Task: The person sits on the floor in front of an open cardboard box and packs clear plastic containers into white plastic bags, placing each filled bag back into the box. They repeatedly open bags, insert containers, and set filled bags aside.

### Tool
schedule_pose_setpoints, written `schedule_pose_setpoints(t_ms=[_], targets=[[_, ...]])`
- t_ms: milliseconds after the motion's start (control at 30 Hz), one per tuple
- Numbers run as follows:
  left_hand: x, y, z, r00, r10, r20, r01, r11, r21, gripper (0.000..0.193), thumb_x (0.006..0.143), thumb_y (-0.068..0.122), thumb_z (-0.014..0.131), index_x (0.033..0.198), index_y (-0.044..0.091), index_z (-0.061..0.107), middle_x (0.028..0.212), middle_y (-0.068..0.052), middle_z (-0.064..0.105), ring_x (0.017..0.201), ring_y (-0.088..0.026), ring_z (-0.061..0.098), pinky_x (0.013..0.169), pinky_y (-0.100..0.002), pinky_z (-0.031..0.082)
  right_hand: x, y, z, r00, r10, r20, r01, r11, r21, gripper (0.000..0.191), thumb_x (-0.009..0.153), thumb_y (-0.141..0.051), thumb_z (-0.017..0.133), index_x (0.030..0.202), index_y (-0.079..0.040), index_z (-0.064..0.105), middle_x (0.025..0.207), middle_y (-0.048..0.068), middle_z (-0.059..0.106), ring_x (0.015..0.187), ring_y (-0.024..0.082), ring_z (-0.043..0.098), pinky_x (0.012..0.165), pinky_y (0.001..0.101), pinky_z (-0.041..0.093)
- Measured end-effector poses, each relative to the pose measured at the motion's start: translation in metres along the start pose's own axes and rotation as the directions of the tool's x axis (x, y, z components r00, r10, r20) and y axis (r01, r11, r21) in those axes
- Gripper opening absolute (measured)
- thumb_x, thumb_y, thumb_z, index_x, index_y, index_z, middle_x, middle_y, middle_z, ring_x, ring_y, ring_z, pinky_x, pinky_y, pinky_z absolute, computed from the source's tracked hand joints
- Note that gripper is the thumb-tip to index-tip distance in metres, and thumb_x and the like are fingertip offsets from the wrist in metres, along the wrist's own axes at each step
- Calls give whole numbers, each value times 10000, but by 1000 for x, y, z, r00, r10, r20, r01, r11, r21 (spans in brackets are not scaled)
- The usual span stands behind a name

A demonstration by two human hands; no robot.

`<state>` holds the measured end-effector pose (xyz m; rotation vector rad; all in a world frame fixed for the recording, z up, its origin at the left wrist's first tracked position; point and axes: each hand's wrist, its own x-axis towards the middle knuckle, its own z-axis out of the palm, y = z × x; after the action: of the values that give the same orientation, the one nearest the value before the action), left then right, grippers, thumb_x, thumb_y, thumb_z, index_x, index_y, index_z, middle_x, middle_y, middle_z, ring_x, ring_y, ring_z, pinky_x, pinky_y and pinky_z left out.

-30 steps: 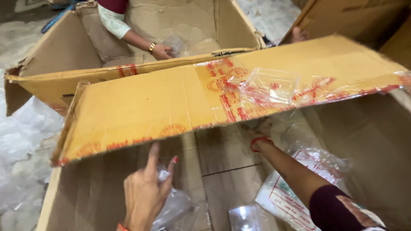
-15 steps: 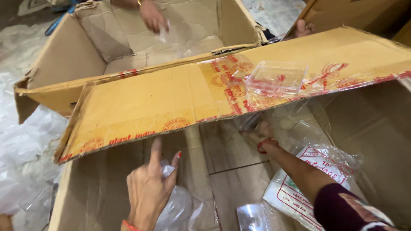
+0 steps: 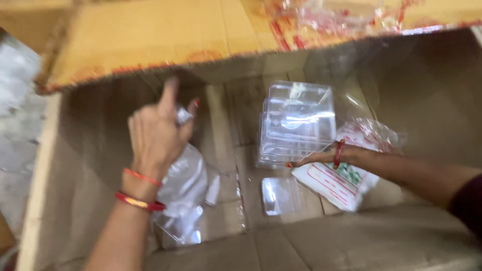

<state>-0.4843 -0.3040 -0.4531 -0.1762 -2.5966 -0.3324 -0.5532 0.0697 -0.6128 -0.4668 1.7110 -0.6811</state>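
Note:
I look down into a big open cardboard box (image 3: 321, 241). My left hand (image 3: 156, 133) is inside it on the left, fingers pinched on a clear plastic bag (image 3: 185, 193) that hangs below the palm. My right hand (image 3: 314, 159) reaches in from the right and holds a stack of clear plastic clamshell containers (image 3: 296, 123) from underneath, tilted up off the box floor. A single small clear container (image 3: 280, 195) lies on the box floor just below that stack.
A printed plastic packet (image 3: 346, 175) lies on the box floor under my right wrist. The box's far flap (image 3: 160, 45) leans over the opening, with crumpled clear plastic (image 3: 326, 17) on top. Plastic wrap (image 3: 17, 100) covers the floor at left.
The view has dropped closer into the box. My right hand has lifted a stack of clear containers from under the flap. The other person's hand and the far box have left the view.

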Motion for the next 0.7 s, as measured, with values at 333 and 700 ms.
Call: schedule_pose_setpoints(t_ms=[333,700], targets=[[4,10,-23,999,-8,40,9,999,-34,466,944,375,755,1221,36,596,648,-196,649,597,-452,625,534,-546,475,-49,27,76,737,-665,-123,277,132,952,583,1000,-306,635,1527,-174,423,1499,58,488,1331,259,525,1091,503,478],[12,29,-43,996,-33,78,43,989,-139,480,914,360,750,1198,16,572,684,-181,685,635,-450,649,553,-555,490,-57,-3,89,917,-390,-80,166,192,967,458,1015,-404,584,1341,-81,589,1241,96,670,1077,244,658,971,417,562]])
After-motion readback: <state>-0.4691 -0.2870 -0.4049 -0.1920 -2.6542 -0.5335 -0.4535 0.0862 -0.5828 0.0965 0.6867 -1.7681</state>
